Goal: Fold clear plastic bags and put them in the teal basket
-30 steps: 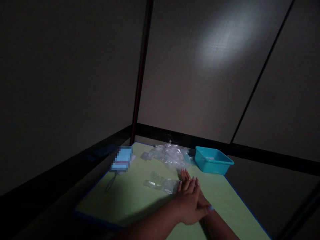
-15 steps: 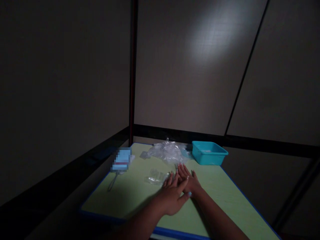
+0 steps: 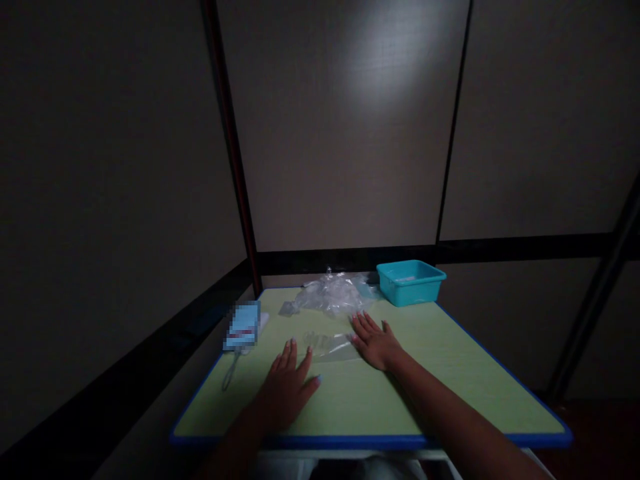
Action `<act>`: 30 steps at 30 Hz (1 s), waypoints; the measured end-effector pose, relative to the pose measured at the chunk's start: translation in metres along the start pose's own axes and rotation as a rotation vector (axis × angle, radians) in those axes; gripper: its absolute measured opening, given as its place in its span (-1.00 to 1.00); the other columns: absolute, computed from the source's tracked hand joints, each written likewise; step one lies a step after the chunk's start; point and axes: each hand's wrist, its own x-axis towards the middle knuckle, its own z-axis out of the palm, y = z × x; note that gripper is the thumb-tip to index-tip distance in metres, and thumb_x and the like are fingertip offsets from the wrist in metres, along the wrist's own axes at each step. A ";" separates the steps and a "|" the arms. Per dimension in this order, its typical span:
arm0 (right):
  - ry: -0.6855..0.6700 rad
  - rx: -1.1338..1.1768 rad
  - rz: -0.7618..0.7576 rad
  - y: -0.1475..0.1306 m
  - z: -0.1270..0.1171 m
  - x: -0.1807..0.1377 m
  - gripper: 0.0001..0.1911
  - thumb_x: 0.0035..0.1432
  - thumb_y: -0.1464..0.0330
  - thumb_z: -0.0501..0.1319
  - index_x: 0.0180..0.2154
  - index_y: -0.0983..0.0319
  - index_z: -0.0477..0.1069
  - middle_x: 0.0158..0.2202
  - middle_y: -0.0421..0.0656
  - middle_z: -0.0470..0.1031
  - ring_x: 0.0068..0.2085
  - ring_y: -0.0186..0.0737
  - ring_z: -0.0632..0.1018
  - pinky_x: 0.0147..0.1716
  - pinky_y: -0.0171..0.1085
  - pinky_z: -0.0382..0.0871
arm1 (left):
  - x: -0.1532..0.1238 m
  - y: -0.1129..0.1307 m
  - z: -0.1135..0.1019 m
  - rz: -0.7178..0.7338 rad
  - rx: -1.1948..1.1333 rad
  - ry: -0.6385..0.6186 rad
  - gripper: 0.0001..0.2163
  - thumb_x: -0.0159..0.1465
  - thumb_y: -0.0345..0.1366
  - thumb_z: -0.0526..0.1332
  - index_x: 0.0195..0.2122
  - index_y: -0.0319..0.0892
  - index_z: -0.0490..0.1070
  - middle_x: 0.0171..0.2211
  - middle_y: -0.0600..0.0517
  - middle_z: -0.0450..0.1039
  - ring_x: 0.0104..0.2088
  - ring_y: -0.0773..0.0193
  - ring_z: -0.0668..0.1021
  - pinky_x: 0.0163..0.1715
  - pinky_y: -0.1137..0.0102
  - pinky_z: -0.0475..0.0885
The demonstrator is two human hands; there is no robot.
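Both of my hands lie flat on a green table [image 3: 430,380] with a blue rim. My left hand [image 3: 287,383] rests palm down with fingers spread, left of a flat clear plastic bag [image 3: 330,345]. My right hand [image 3: 375,341] also lies open, its fingers touching the right end of that bag. Behind the bag sits a crumpled pile of clear plastic bags [image 3: 333,298]. A teal plastic tub [image 3: 410,282] stands at the table's far right corner.
A blue card on a cord [image 3: 243,328] lies at the table's left edge, its face blurred out. Dim panelled walls with dark posts close in behind and to the left. The room is dark.
My hands were laid one over the other; now they have come apart, the left sliding left and the right staying by the flat bag. The view has swung right and down.
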 end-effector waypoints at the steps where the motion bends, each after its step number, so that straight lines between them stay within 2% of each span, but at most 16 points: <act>1: 0.005 0.006 -0.004 0.000 0.001 0.000 -0.36 0.19 0.04 -0.43 0.24 0.15 -0.36 0.29 -0.20 -0.38 0.26 -0.19 -0.31 0.12 0.11 -0.40 | -0.001 -0.002 0.000 -0.043 0.021 -0.004 -0.39 0.26 0.08 -0.21 0.25 -0.16 -0.13 0.26 -0.18 -0.30 0.23 -0.03 -0.21 0.13 0.03 -0.11; 4: 0.031 0.018 -0.012 0.001 0.003 0.001 -0.37 0.20 0.05 -0.41 0.24 0.14 -0.33 0.29 -0.19 -0.35 0.26 -0.18 -0.28 0.11 0.14 -0.39 | 0.000 0.008 -0.003 -0.091 0.046 0.034 -0.35 0.24 0.09 -0.20 0.25 -0.23 -0.13 0.26 -0.19 -0.34 0.23 -0.02 -0.24 0.13 0.00 -0.16; 7: 0.045 0.020 -0.014 0.002 0.004 0.001 -0.38 0.21 0.09 -0.41 0.25 0.17 -0.34 0.29 -0.19 -0.35 0.27 -0.18 -0.27 0.11 0.14 -0.38 | 0.006 0.039 -0.009 0.023 0.003 0.093 -0.37 0.25 0.07 -0.21 0.25 -0.20 -0.17 0.27 -0.11 -0.39 0.24 0.07 -0.29 0.15 0.03 -0.22; 10: 0.047 0.010 -0.015 0.003 0.004 0.002 -0.38 0.21 0.12 -0.42 0.25 0.24 -0.37 0.29 -0.19 -0.35 0.26 -0.21 -0.28 0.12 0.12 -0.36 | 0.021 0.074 -0.014 0.170 -0.107 0.096 -0.36 0.25 0.09 -0.31 0.26 -0.19 -0.20 0.28 -0.04 -0.38 0.25 0.14 -0.26 0.17 0.08 -0.20; 14: 0.012 -0.036 0.000 0.003 0.003 0.003 -0.39 0.21 0.18 -0.37 0.24 0.28 -0.38 0.29 -0.19 -0.38 0.26 -0.19 -0.29 0.11 0.14 -0.34 | 0.045 0.100 -0.009 0.221 -0.170 0.067 -0.31 0.25 0.10 -0.35 0.25 -0.31 -0.20 0.27 -0.10 -0.29 0.25 0.14 -0.19 0.18 0.10 -0.18; 17: 0.001 -0.052 -0.011 0.004 0.002 0.003 -0.38 0.21 0.18 -0.35 0.24 0.27 -0.40 0.29 -0.18 -0.41 0.26 -0.18 -0.32 0.11 0.13 -0.33 | 0.056 0.099 0.000 0.181 -0.171 0.046 -0.31 0.25 0.08 -0.38 0.25 -0.35 -0.18 0.27 -0.13 -0.24 0.25 0.11 -0.14 0.18 0.10 -0.15; 22: 0.009 -0.049 -0.019 0.002 -0.001 -0.001 -0.39 0.21 0.17 -0.36 0.25 0.23 -0.39 0.29 -0.18 -0.43 0.26 -0.19 -0.34 0.11 0.11 -0.36 | 0.056 0.084 0.008 0.088 -0.140 0.083 -0.32 0.23 0.12 -0.39 0.25 -0.23 -0.11 0.27 -0.10 -0.21 0.25 0.03 -0.15 0.15 0.05 -0.14; 26: -0.008 -0.042 0.007 0.000 -0.002 -0.002 -0.40 0.22 0.17 -0.35 0.25 0.21 -0.40 0.29 -0.19 -0.43 0.26 -0.19 -0.35 0.11 0.10 -0.39 | 0.050 0.065 0.007 -0.062 -0.088 0.091 -0.33 0.21 0.15 -0.32 0.25 -0.13 -0.12 0.27 -0.10 -0.22 0.24 -0.08 -0.16 0.12 -0.02 -0.16; 30: 0.000 -0.039 0.007 0.000 0.000 0.000 -0.40 0.22 0.16 -0.37 0.25 0.20 -0.39 0.29 -0.20 -0.40 0.26 -0.20 -0.33 0.12 0.10 -0.39 | 0.044 0.038 0.007 -0.199 -0.016 0.103 -0.32 0.20 0.18 -0.30 0.24 -0.12 -0.11 0.26 -0.20 -0.18 0.22 -0.18 -0.12 0.07 -0.13 -0.19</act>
